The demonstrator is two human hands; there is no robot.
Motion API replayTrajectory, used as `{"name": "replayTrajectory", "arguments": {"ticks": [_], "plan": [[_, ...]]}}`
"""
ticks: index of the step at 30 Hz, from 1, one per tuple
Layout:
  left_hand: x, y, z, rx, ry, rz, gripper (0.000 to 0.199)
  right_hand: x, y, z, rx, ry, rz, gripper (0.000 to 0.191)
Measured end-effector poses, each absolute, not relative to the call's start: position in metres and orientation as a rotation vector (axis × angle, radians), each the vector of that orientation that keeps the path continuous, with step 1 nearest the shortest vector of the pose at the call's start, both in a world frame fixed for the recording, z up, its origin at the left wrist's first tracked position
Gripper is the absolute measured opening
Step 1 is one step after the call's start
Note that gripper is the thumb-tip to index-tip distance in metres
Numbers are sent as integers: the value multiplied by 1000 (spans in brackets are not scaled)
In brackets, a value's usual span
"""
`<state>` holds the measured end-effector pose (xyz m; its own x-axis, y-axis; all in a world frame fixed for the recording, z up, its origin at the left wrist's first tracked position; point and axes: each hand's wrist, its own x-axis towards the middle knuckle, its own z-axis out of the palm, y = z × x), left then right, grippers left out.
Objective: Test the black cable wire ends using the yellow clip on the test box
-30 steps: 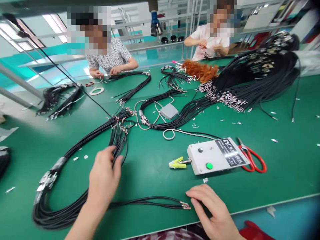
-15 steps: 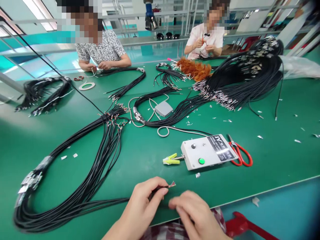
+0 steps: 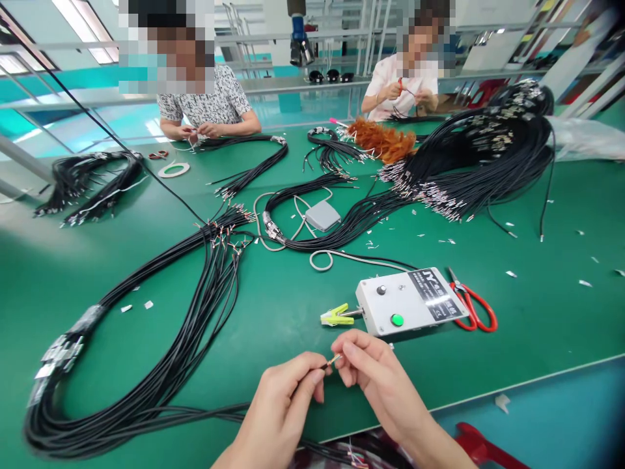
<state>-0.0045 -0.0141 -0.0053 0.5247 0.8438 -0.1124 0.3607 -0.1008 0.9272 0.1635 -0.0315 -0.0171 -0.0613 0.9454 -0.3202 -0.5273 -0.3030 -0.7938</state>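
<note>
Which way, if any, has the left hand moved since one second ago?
Yes: judged against the white box, the left hand has moved rightward, closer to it, and lower in view.

L hand [image 3: 280,404], R hand [image 3: 375,378] — bare.

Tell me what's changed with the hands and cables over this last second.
The left hand has come away from the looped bundle, moved right and toward the person, and now pinches one cable near its bare end. The right hand has moved left to that end; whether it touches is unclear. The box and scissors stayed put.
</note>
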Motion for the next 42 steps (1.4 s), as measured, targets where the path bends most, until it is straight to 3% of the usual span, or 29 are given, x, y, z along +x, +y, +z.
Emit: {"name": "replayTrajectory", "arguments": {"ticks": [22, 30, 36, 42], "plan": [[1, -14, -10, 1193, 1048, 594, 47, 147, -43, -31, -1265, -903, 1222, 28], [-1, -18, -14, 1201, 1038, 592, 45, 146, -35, -25, -1173, -912, 1287, 24], [-1, -17, -20, 1270, 1032, 583, 46, 143, -35, -33, -1069, -787, 1454, 27], [2, -20, -25, 1319, 1062, 713, 36, 145, -34, -31, -1271, -737, 1365, 44]]}}
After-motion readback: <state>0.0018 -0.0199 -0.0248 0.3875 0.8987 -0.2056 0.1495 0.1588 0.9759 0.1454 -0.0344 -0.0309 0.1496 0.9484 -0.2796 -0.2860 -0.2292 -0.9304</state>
